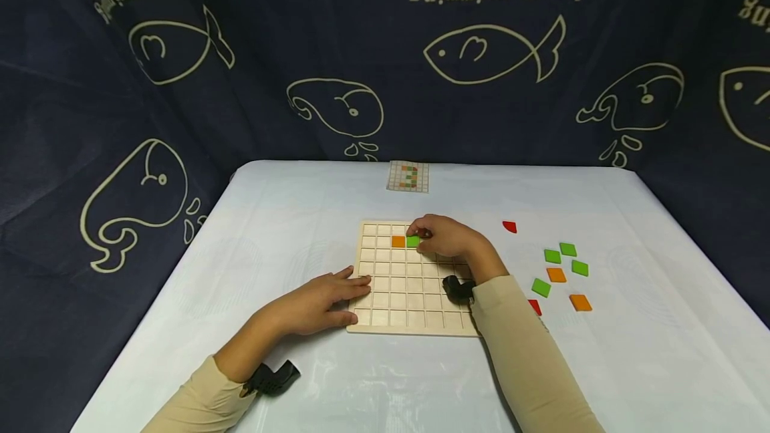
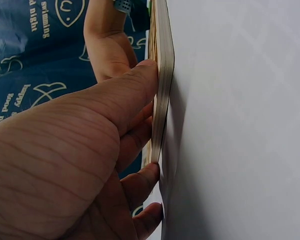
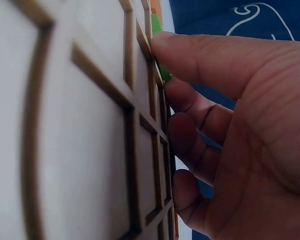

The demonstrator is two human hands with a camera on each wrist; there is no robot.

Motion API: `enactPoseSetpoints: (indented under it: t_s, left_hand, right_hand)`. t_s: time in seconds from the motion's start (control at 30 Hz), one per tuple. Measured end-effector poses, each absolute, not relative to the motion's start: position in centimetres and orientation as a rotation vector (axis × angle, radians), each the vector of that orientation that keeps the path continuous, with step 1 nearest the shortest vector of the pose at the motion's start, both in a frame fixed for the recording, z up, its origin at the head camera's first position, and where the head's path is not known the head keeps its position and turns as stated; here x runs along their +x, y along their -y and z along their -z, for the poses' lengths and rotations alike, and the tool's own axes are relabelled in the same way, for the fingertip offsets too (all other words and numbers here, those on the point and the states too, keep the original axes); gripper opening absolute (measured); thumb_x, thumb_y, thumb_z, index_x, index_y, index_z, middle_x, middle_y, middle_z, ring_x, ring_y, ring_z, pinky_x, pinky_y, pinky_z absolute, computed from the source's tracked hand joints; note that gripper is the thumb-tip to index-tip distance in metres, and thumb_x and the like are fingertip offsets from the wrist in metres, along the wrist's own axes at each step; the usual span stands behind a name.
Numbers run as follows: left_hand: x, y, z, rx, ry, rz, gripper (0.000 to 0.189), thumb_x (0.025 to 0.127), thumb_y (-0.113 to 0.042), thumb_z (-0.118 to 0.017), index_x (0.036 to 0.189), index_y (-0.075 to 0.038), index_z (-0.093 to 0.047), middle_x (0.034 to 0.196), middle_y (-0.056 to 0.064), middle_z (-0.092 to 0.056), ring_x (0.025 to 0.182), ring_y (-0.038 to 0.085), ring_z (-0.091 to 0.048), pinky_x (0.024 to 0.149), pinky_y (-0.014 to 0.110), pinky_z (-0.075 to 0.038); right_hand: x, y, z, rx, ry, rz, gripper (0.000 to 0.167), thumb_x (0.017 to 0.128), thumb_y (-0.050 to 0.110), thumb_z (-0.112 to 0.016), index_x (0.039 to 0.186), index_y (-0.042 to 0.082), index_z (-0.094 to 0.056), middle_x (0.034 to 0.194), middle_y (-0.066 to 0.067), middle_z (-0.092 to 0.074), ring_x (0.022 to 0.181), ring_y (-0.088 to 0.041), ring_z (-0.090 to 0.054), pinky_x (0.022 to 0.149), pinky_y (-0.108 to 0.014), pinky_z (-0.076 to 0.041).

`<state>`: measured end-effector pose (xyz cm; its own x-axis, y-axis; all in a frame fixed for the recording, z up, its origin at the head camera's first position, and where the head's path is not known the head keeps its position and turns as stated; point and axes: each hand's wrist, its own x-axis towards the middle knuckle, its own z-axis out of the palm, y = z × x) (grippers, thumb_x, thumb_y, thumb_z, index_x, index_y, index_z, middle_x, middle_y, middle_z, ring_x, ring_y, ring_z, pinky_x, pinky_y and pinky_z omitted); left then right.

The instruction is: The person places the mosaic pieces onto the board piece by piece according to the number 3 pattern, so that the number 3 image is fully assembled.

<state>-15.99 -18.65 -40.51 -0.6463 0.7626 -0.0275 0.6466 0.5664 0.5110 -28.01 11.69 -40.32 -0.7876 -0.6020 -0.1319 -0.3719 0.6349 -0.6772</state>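
A wooden grid board (image 1: 397, 299) lies on the table, with an orange square tile (image 1: 398, 242) in one of its upper cells. Right beside that tile, a green square tile (image 1: 412, 242) is pinched between thumb and index finger of my right hand (image 1: 448, 236), at the upper part of the grid. The right wrist view shows the thumb on the green tile's edge (image 3: 165, 71), its other fingertips close to the grid. My left hand (image 1: 321, 301) rests at the board's left edge, fingers spread over the rim. In the left wrist view its thumb touches the board's side (image 2: 165, 65).
Loose green tiles (image 1: 541, 287), orange tiles (image 1: 580, 303) and red rounded pieces (image 1: 510, 226) lie to the right of the board. At the table's far edge is a small pattern card (image 1: 409, 176) with a coloured grid. A dark printed cloth (image 1: 385, 32) hangs behind.
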Motion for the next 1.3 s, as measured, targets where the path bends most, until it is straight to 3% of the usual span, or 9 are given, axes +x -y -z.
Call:
enactPoseSetpoints:
  t_s: [0.6, 1.03, 1.3]
  left_hand:
    - [-16.0, 18.7, 40.3, 1.18, -2.557, -0.695, 0.054, 0.095, -0.022, -0.067, 0.142, 0.0, -0.053, 0.151, 0.011, -0.044, 0.144, 0.042, -0.027, 0.112, 0.06, -0.027]
    - [-16.1, 18.8, 40.8, 1.165, -2.556, -0.681, 0.055, 0.095, -0.025, -0.068, 0.143, -0.003, -0.053, 0.153, 0.009, -0.043, 0.145, 0.039, -0.026, 0.113, 0.058, -0.026]
    - [-16.2, 18.8, 40.7, 1.184, -2.554, -0.686, 0.055, 0.095, -0.024, -0.068, 0.143, -0.003, -0.052, 0.152, 0.01, -0.043, 0.145, 0.04, -0.027, 0.112, 0.058, -0.027]
  right_hand:
    - [-27.9, -11.8, 40.2, -0.769, -2.51, 0.932, 0.027, 0.093, 0.005, -0.067, 0.121, 0.008, -0.066, 0.109, -0.008, -0.058, 0.097, -0.024, -0.051, 0.089, -0.041, -0.045]
    - [-28.0, -12.5, 39.9, -0.769, -2.478, 0.966, 0.032, 0.095, 0.008, -0.065, 0.127, 0.007, -0.062, 0.127, -0.009, -0.059, 0.117, -0.028, -0.054, 0.1, -0.045, -0.044]
    - [-27.8, -13.6, 39.4, -0.729, -2.474, 1.037, 0.034, 0.099, 0.01, -0.06, 0.132, 0.005, -0.058, 0.127, -0.011, -0.057, 0.117, -0.027, -0.053, 0.099, -0.046, -0.044]
